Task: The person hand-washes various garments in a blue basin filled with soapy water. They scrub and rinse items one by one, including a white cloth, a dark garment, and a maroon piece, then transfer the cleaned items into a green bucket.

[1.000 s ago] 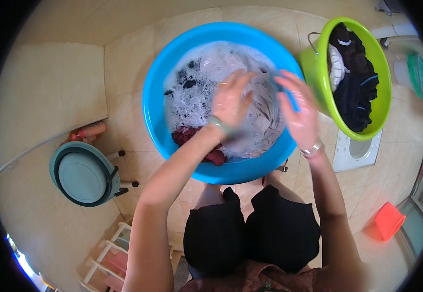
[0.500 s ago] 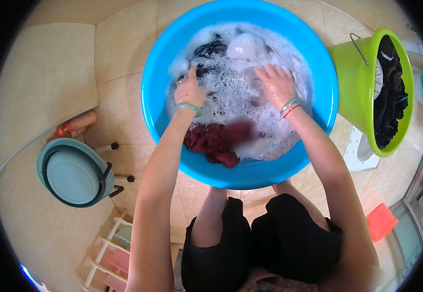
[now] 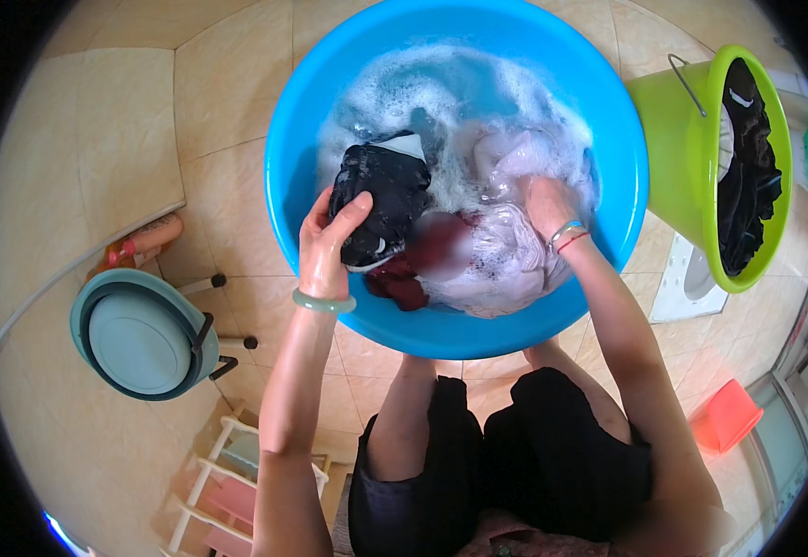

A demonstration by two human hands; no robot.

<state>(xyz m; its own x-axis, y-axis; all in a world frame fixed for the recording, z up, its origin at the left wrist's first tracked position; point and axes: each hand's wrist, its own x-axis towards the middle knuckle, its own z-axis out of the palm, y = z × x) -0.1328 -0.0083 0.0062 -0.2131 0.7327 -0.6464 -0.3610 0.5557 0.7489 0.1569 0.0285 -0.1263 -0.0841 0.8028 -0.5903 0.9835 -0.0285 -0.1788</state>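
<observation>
In the big blue tub [image 3: 464, 342], my left hand [image 3: 332, 239] grips a wet black garment [image 3: 387, 190] with white trim, its thumb on top. The garment is bunched at the tub's left side, raised above the suds. My right hand [image 3: 550, 212] is closed on a pale pink garment [image 3: 506, 255] at the right; its fingertips are hidden in folds and foam. Between them, close to the near wall, lies a dark red garment [image 3: 397, 286], partly under the black one. Soapy water [image 3: 395, 84] with white foam shows at the far side.
Right of the tub, a lime green bucket [image 3: 669, 162] holds dark clothes [image 3: 748, 186]. A squat toilet [image 3: 692, 290] is set in the floor beside it. A red bin [image 3: 727, 418] stands lower right. At left are a grey-green basin [image 3: 139, 343] and a white rack [image 3: 202, 487].
Both hands, spread over the foam before, have drawn nearer and closed on clothes. The black garment has come up out of the water toward me; the pale pink one is gathered in.
</observation>
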